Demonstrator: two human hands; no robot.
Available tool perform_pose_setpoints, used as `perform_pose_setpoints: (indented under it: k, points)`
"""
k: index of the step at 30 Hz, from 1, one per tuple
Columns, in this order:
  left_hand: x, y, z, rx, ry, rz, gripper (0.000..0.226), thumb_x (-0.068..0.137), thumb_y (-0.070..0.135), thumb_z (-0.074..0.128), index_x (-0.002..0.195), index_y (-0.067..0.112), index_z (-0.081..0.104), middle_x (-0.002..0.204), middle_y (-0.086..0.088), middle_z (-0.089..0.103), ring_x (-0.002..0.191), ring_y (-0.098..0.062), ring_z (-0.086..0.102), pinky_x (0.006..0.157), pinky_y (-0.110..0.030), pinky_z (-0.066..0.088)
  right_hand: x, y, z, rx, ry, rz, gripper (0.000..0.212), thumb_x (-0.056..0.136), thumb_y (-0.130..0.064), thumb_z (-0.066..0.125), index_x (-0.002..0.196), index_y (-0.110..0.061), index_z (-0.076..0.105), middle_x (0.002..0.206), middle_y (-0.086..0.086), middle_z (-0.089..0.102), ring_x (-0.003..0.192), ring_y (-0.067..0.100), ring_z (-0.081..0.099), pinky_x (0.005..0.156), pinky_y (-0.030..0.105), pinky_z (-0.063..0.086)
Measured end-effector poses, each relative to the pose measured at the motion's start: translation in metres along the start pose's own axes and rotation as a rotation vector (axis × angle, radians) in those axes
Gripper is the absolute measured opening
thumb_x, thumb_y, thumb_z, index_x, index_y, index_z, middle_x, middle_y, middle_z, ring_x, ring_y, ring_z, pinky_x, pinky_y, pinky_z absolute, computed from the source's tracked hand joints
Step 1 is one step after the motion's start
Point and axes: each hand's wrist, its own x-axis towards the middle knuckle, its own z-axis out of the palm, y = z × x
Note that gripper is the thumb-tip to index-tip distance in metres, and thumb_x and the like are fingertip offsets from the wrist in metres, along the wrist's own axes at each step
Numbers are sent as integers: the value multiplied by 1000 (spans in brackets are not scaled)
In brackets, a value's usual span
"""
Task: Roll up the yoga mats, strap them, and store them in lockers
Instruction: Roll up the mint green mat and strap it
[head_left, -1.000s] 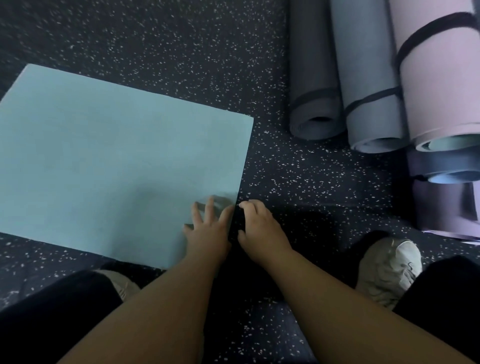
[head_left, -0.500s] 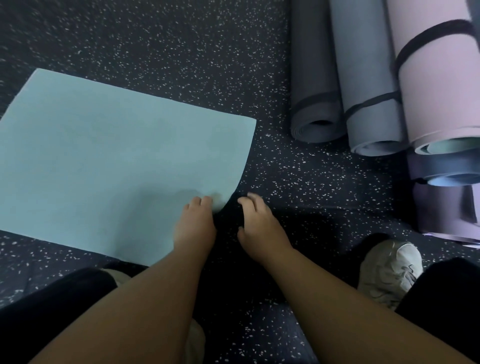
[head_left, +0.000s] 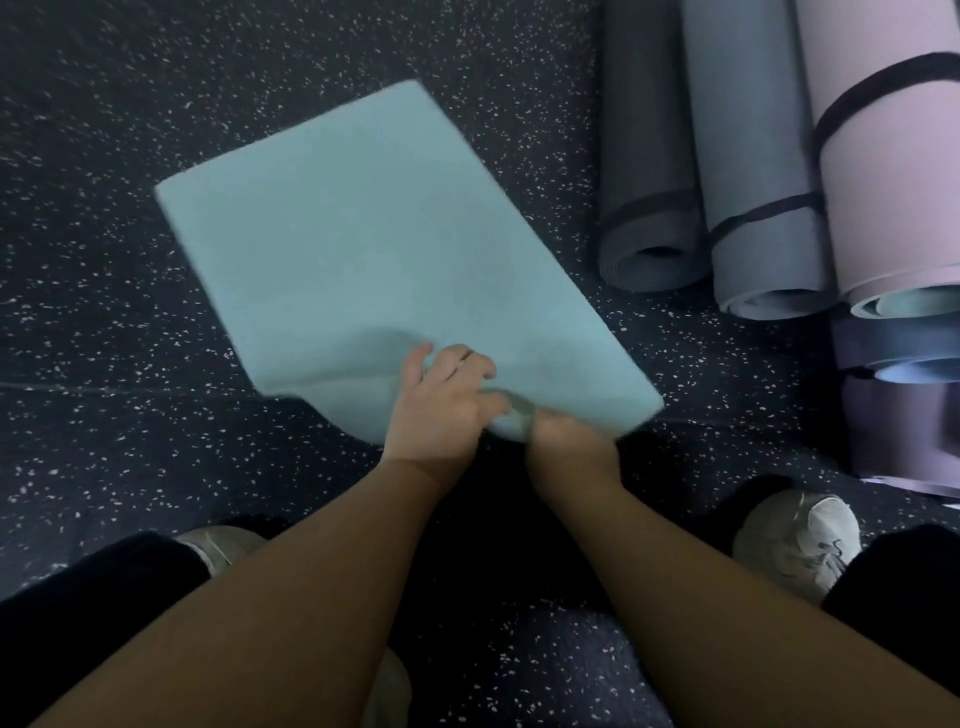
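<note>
On the speckled floor (head_left: 156, 322), both hands grip the teal mat (head_left: 395, 260).

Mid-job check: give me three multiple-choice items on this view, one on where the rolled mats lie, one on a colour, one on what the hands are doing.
1. Where do the rolled mats lie relative to the flat mat?
A. To its right
B. On top of it
C. To its left

2. What colour is the flat mat?
A. Red
B. Light teal
C. Black

3. What are the left hand and right hand doing?
A. Hanging idle
B. Tying a strap
C. Gripping the mat's near edge

Answers: 1 A, the rolls lie on the floor along the right side; 2 B, its surface is pale blue-green; 3 C, both hands' fingers curl round the lifted near edge.
</note>
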Motion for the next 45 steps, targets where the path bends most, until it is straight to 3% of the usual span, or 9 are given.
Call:
perform_pose_setpoints:
  k: [4,8,13,17,28,34,38,41,45]
  points:
    - [-7,-12,-3,14,-46,-231,24,75,22,49,72,27,73,103,-7,65,109,-26,47,102,-49,19,-7,-24,-1,185,-33,-12,27,96,-20,42,113,-6,58,118,16,62,110,34,59,84,35,46]
    - [-31,-26,-1,33,-181,-459,39,72,1,60,107,18,66,127,-13,51,125,-28,35,109,-51,12,-3,-29,-1,268,-28,-18,38,97,-45,42,109,-10,53,113,14,62,106,33,58,73,33,39]
    - [-54,-23,4,-20,-90,-311,43,74,38,46,102,8,62,102,-14,56,98,-27,40,91,-43,27,-5,-13,2,412,36,41,42,93,-52,49,110,-14,47,106,11,64,101,32,60,72,32,39]
    - [-46,-24,0,39,31,-206,40,87,44,40,85,11,63,89,-11,58,85,-28,46,80,-41,32,-4,-10,2,466,87,72,43,91,-54,51,109,-16,46,105,8,64,99,31,60,71,33,39]
    - [-39,-54,-11,-69,-646,-666,35,98,51,39,99,19,54,111,-11,60,101,-32,57,73,-33,36,1,-39,0,314,58,-144,13,90,-24,43,99,-16,48,103,12,62,98,34,56,70,32,34]
    - [-50,-47,-13,122,-556,-543,32,95,43,52,118,21,47,120,-3,53,113,-25,50,84,-35,36,6,-43,18,91,214,-257,15,89,-22,53,98,-13,60,102,11,63,102,32,53,74,36,35]
    - [-52,-43,-8,170,-484,-416,26,92,21,55,117,23,46,121,-1,45,116,-23,40,91,-32,32,14,-41,24,-46,297,-114,29,58,-24,85,74,-18,62,83,5,58,82,28,57,67,34,33]
    - [-51,-35,-4,90,-519,-344,24,95,17,47,119,21,49,124,-3,44,118,-25,39,92,-33,34,18,-39,28,-33,209,-170,15,91,-16,55,105,-16,58,114,7,51,111,28,46,83,35,36]
    - [-55,-26,1,27,-553,-379,43,93,51,47,124,21,44,128,-2,41,123,-24,36,96,-35,32,15,-36,35,-11,162,-100,26,96,-14,39,118,-18,52,126,7,45,122,27,36,92,36,35]
